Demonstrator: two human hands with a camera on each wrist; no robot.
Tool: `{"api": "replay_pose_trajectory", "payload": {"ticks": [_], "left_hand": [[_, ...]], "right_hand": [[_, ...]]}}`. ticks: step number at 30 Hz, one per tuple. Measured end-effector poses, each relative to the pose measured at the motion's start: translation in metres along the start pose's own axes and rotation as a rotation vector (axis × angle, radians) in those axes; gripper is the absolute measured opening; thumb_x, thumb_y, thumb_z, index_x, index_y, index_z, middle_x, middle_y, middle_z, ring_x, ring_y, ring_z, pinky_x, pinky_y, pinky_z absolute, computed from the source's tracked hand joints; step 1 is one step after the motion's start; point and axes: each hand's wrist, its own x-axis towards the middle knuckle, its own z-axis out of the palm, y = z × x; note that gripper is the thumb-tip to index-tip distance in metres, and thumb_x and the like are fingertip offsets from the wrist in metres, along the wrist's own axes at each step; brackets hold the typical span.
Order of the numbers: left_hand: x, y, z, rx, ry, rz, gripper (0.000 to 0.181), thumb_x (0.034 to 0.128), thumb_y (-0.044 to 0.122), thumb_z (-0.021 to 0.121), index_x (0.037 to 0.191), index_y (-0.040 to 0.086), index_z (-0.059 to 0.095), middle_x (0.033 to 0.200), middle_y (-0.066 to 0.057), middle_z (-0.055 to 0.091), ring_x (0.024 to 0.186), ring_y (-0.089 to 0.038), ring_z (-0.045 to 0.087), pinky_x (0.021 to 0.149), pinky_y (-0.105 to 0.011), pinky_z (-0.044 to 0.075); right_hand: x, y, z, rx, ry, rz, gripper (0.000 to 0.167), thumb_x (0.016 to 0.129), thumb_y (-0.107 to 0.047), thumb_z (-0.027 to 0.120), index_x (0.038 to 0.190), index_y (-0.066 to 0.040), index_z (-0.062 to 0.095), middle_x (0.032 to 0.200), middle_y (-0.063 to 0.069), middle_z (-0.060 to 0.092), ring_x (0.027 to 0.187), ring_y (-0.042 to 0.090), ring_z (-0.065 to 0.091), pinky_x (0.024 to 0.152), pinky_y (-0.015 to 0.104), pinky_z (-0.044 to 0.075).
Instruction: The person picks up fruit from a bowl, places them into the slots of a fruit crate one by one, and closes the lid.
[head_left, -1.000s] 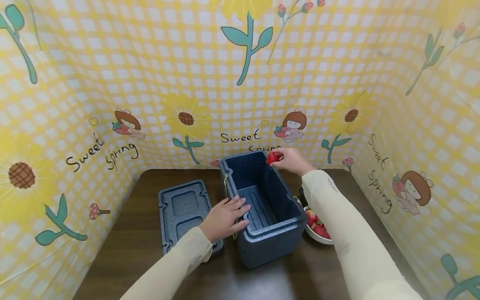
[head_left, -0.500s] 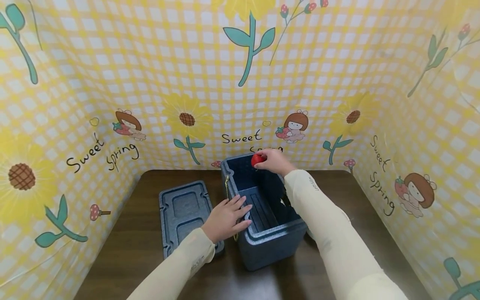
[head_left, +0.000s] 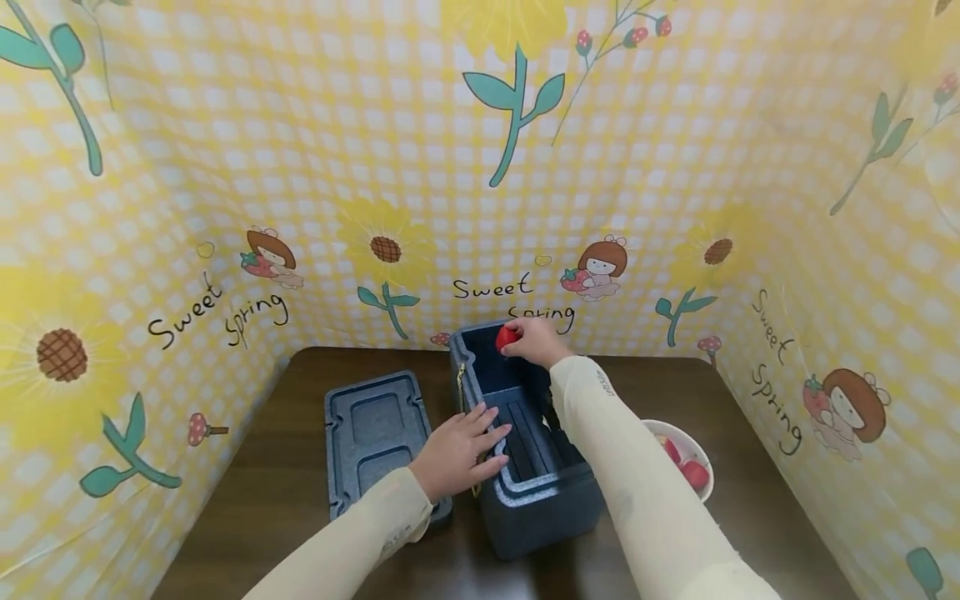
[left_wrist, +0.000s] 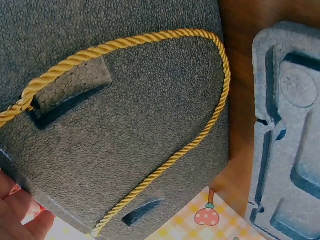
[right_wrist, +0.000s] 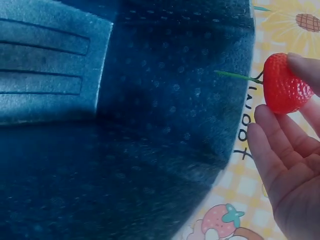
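Observation:
A dark blue-grey foam box (head_left: 540, 521) stands lidless on the brown table. My left hand (head_left: 459, 450) lies over its left rim with the fingers extended. Above the box's far end, my right hand (head_left: 542, 342) pinches a red strawberry (head_left: 507, 338) between thumb and fingertips. In the right wrist view, a thin green stem sticks out of the strawberry (right_wrist: 281, 84) toward the box interior (right_wrist: 165, 90). The left wrist view gives the box's outer side (left_wrist: 135, 120) with a yellow twisted rope (left_wrist: 226, 80).
Left of the box, its grooved lid (head_left: 378, 417) lies flat on the table. On the right, partly behind my right sleeve, is a white bowl (head_left: 709, 475) holding red fruit (head_left: 694, 475). A yellow checked cloth (head_left: 420, 125) surrounds the table at the back and sides.
My right hand has carried the strawberry leftward from the right rim to over the box's far end. More of the bowl shows now. The left hand keeps its place on the rim.

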Motion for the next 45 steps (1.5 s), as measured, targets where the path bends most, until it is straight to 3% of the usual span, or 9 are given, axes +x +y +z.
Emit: {"api": "replay_pose_trajectory", "payload": {"ticks": [6,11,33,45], "left_hand": [[0.001,0.002,-0.001,0.010,-0.009,0.012,0.049,0.0968,0.041,0.049,0.134,0.011,0.058,0.141,-0.016,0.049,0.134,-0.032,0.040,0.105,-0.046,0.037],[-0.001,0.001,0.000,0.003,-0.027,-0.001,0.051,0.0973,0.043,0.048,0.136,0.012,0.056,0.142,-0.015,0.047,0.135,-0.033,0.039,0.106,-0.047,0.036],[0.002,0.002,-0.001,-0.037,-0.047,-0.016,0.050,0.0973,0.042,0.048,0.136,0.012,0.055,0.144,-0.015,0.045,0.137,-0.032,0.035,0.107,-0.048,0.034],[0.001,0.001,-0.003,-0.038,-0.062,-0.024,0.050,0.0973,0.042,0.048,0.137,0.013,0.055,0.144,-0.013,0.046,0.137,-0.030,0.035,0.107,-0.048,0.033]], "right_hand": [[0.001,-0.005,0.004,-0.039,-0.011,-0.001,0.042,0.084,-0.016,0.074,0.122,-0.004,0.064,0.112,0.013,0.067,0.094,0.023,0.061,0.085,0.035,0.050],[0.001,-0.004,0.015,-0.010,-0.024,-0.004,0.042,0.084,-0.015,0.073,0.123,-0.004,0.064,0.111,0.013,0.066,0.091,0.021,0.060,0.084,0.033,0.050],[-0.004,0.020,0.055,0.061,-0.035,0.029,0.036,0.083,-0.009,0.073,0.117,-0.001,0.066,0.106,0.012,0.067,0.088,0.020,0.060,0.084,0.035,0.052],[-0.004,0.022,0.061,0.080,-0.037,0.029,0.037,0.083,-0.009,0.073,0.117,0.000,0.065,0.106,0.013,0.067,0.088,0.021,0.060,0.085,0.036,0.052]]}}
